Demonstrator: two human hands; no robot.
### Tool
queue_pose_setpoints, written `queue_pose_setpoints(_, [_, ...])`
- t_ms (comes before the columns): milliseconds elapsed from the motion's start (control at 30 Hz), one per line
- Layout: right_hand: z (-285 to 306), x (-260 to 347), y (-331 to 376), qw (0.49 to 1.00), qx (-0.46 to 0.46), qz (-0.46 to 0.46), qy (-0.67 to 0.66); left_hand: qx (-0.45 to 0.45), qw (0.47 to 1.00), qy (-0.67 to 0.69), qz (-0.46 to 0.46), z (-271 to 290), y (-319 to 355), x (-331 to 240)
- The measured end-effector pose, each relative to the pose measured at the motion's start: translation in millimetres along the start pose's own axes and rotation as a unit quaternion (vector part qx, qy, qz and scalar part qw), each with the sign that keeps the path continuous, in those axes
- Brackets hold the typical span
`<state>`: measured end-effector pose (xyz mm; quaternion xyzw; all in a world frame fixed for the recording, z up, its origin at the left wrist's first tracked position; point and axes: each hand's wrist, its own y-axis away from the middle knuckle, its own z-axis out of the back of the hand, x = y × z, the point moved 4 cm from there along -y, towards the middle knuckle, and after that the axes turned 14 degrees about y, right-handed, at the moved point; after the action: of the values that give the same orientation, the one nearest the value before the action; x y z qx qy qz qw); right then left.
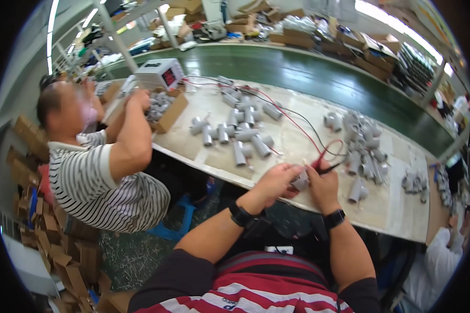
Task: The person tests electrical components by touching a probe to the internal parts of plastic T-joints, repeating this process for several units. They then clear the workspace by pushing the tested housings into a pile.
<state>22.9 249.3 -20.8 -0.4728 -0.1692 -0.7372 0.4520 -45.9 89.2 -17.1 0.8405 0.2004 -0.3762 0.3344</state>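
My left hand (277, 183) is closed on a grey cylindrical part (301, 182) at the table's front edge. Close beside it, my right hand (324, 189) grips the ends of a red and a black test lead (326, 165), its fingertips near the grey part. The exact contact between lead tips and part is too small to make out. Both leads run back to a white box with a red display (161, 74). Several grey T-shaped cylindrical parts (238, 153) with short wires lie left of my hands, and more grey parts (361, 130) lie to the right.
A co-worker in a striped shirt (107, 180) sits at left, hands by a cardboard box of grey parts (173, 112). A green conveyor belt (297, 61) runs behind the table (193, 151). A blue stool (178, 221) stands below. Another person's white sleeve (438, 255) shows at right.
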Motion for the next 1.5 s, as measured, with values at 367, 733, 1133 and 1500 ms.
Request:
queue_pose_setpoints(367, [-5.1,-7.6,0.0,0.999,-0.001,0.006,-0.051,-0.003,0.999,-0.003,-0.048,1.9,2.1,-7.7])
queue_pose_setpoints(733, [-9.3,-8.7,-1.6,0.996,0.023,0.018,-0.085,-0.032,0.95,-0.161,-0.267,22.1,-9.2,12.9])
queue_pose_setpoints(1133, [-10.7,-20.5,-8.6,0.996,0.011,0.056,-0.067,-0.112,0.861,-0.284,-0.407,25.4,-5.8,13.4])
queue_pose_setpoints(1500, [-12.2,-30.7,-17.3,0.996,-0.002,0.061,-0.06,-0.13,0.759,-0.491,-0.408,7.5,38.0,-1.5])
